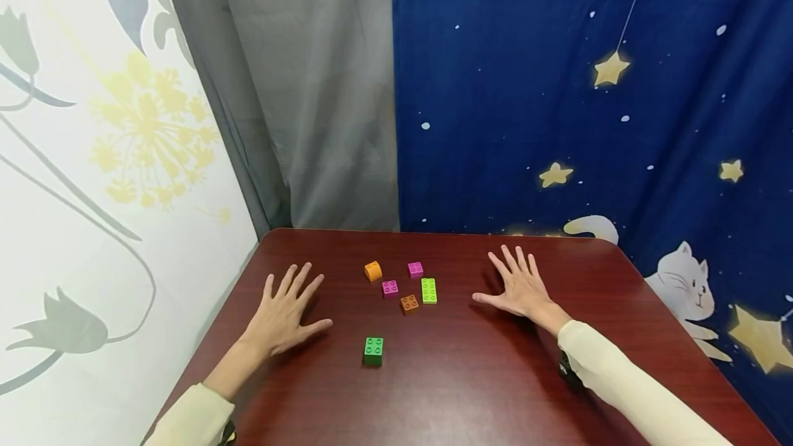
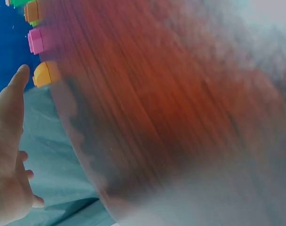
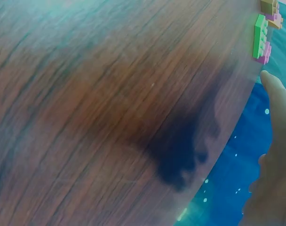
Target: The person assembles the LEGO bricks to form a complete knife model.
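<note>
In the head view both hands are spread with fingers apart, holding nothing. My left hand (image 1: 280, 316) is left of the bricks, and my right hand (image 1: 522, 289) is right of them. Between them lie an orange curved brick (image 1: 373, 271), two magenta bricks (image 1: 416, 270) (image 1: 389, 288), a brown brick (image 1: 409, 305) and a long lime brick (image 1: 429, 291). Nearer the front stands a green brick (image 1: 374, 351). The left wrist view shows the left hand (image 2: 9, 155) near the orange brick (image 2: 43, 74); the right wrist view shows the right hand (image 3: 274, 155) near the lime brick (image 3: 260, 36).
The bricks are on a dark red wooden table (image 1: 458, 391) with rounded back corners. Behind it hang a grey curtain (image 1: 334, 102) and a blue curtain (image 1: 495, 102) with stars and a cat. A white patterned surface (image 1: 74, 226) stands along the left side.
</note>
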A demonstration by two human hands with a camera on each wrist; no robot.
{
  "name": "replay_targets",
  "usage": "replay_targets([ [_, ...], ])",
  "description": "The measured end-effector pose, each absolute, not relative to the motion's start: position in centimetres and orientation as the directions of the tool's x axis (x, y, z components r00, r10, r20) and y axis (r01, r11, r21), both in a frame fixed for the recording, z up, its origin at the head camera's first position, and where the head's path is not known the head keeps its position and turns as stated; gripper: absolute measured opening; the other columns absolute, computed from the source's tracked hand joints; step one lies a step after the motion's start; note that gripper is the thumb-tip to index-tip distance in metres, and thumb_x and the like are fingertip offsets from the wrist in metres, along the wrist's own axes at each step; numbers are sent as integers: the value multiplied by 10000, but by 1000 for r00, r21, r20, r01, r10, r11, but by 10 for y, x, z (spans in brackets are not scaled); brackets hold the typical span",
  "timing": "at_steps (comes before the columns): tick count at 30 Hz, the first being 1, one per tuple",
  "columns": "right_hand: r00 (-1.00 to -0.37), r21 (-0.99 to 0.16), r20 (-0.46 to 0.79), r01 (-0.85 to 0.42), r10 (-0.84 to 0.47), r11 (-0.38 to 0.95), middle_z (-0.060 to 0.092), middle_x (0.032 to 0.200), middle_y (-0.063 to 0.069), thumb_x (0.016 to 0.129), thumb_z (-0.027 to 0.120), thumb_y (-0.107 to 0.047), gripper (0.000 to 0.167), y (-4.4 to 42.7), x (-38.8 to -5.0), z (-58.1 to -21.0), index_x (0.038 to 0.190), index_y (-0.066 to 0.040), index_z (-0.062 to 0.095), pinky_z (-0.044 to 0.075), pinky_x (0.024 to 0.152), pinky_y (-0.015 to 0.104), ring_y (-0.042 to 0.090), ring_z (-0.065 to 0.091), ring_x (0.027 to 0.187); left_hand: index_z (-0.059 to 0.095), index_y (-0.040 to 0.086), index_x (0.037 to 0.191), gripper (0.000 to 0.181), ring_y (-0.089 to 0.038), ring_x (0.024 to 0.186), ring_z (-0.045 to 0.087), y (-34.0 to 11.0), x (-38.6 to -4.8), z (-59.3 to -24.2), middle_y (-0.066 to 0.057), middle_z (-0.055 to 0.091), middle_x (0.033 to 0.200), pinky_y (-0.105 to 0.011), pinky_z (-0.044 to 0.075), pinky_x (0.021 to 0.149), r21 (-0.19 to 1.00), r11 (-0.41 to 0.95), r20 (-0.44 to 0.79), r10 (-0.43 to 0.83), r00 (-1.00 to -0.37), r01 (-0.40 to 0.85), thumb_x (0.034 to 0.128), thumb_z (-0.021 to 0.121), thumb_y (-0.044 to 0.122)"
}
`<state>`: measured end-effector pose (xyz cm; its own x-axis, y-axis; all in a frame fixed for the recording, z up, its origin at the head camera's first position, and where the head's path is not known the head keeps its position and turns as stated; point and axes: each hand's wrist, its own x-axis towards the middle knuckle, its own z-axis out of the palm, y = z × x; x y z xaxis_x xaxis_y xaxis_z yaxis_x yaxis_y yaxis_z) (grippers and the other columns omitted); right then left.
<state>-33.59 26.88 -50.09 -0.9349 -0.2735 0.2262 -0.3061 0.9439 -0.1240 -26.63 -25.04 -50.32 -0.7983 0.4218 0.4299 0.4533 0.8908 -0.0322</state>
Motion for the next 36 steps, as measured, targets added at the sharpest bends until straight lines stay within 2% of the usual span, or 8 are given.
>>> replay_targets([
  [7,-936,-148,214,-313,-278,938,222,1682,241,786,696,-780,1104,260,-337,-500,1607,-110,385,46,1230,646,495,81,1555,447,141,1580,916,-438,1509,293,-240,-260,-502,-167,313,1664,-739,212,1138,-28,878,392,449,-803,478,885,666,696],
  [14,-913,-156,257,-363,-317,919,262,1663,259,794,699,-767,1081,248,-338,-504,1597,-108,401,49,1232,644,520,120,1541,451,146,1579,929,-434,1498,333,-232,-251,-504,-164,341,1654,-727,249,1141,-45,866,367,478,-798,499,871,689,698],
  [20,-920,-161,215,-365,-328,917,246,1677,234,798,701,-765,1076,234,-336,-503,1611,-133,385,57,1238,632,504,115,1549,423,159,1595,943,-436,1498,330,-223,-242,-503,-156,338,1656,-725,261,1139,25,849,327,492,-807,528,860,731,663],
  [36,-917,-208,164,-392,-364,896,295,1659,234,820,683,-761,1045,205,-336,-503,1605,-134,397,105,1250,594,493,162,1544,424,165,1589,986,-416,1480,368,-198,-232,-497,-135,419,1613,-704,330,1110,87,773,299,582,-756,629,814,790,651],
])
